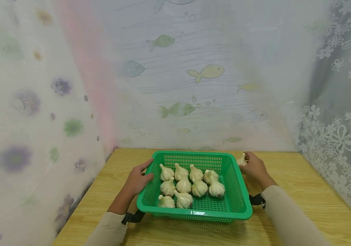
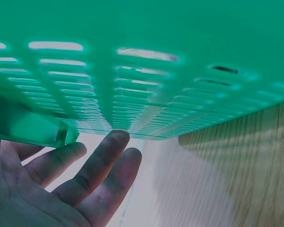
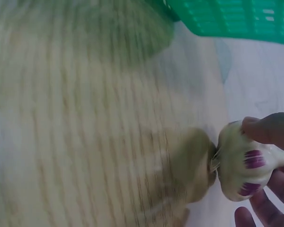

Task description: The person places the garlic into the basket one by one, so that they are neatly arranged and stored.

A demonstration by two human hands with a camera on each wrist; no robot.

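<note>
Rows of pale garlic bulbs (image 1: 184, 184) sit inside a green plastic basket (image 1: 193, 214) on the table. At its left rim my left hand (image 1: 136, 180) rests with thumb and fingers spread, the fingertips right at the edge. The left wrist view has these fingers (image 2: 102, 163) fairly straight beside the slotted basket wall (image 2: 99, 61). Just outside the far right corner, my right hand (image 1: 255, 168) pinches one garlic bulb (image 3: 244, 161) with purple streaks between thumb and fingers. That bulb is held close over the wooden tabletop, partly hidden by the hand in the head view.
The wooden table (image 1: 286, 177) extends on both sides of the basket. A plastic curtain with fish prints (image 1: 206, 102) hangs behind it. Flower-patterned sheets (image 1: 34, 136) enclose the left and right sides. Each wrist wears a black strap (image 1: 257, 201).
</note>
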